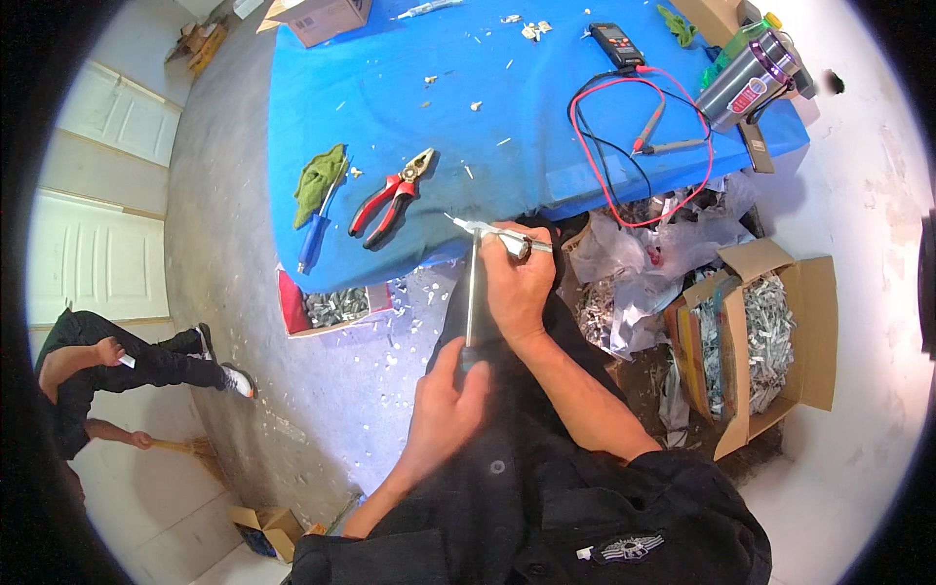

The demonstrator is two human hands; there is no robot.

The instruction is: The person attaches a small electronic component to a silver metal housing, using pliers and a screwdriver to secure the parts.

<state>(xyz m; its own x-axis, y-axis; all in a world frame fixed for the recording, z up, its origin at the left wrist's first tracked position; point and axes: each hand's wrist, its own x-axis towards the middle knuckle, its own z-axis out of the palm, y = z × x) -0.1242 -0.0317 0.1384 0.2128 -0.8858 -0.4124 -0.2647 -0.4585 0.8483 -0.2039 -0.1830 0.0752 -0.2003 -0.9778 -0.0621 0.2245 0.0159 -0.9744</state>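
My left hand [444, 414] is closed around the dark handle of a screwdriver [473, 307], whose thin metal shaft points away from me. The shaft's far end meets a small white and silver pen-like piece [478, 228] with a thin pointed tip. My right hand [519, 288] pinches that piece over my lap, just off the table's near edge. Whether the screwdriver tip sits in the piece or only touches it, I cannot tell. On the table's near left lie red-handled pliers [393, 198] and a blue-handled screwdriver [314, 239] against a green cloth [320, 182].
A multimeter [617, 44] with red and black leads and a steel flask [749, 83] stand at the blue table's [439, 107] far right. Right of my legs is an open carton [814, 341] of metal strips. At far left, another person [117, 366] holds a broom.
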